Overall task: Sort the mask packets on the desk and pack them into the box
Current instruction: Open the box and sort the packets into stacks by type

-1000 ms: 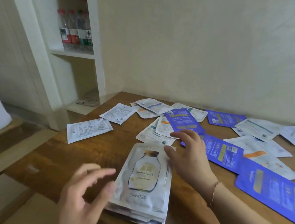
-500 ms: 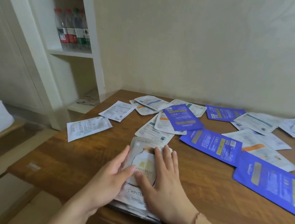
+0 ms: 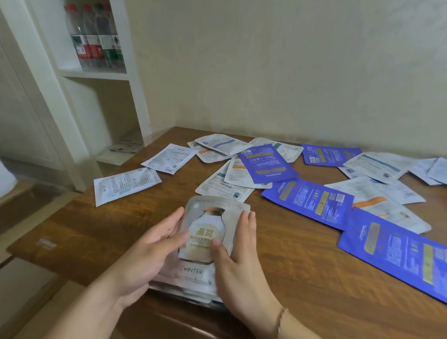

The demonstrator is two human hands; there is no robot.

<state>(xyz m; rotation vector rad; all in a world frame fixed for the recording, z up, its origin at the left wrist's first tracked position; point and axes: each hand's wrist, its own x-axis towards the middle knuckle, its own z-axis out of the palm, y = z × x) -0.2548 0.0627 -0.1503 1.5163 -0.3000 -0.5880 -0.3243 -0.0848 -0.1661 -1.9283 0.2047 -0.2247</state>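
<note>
1. Head view: a stack of pale "Bird's Nest" mask packets lies at the near edge of the wooden tabletop.
2. The left hand and right hand flank the stack; their fingers are straight and flat against its two long sides, thumbs resting on the top packet.
3. Judged step: squaring one sorted pile.
4. Farther back, white packets and blue packets lie scattered and partly overlapping.
5. Water bottles stand on a shelf at left.
6. No box is visible; the next move probably calls for gathering another kind of packet, blue or white.
</note>
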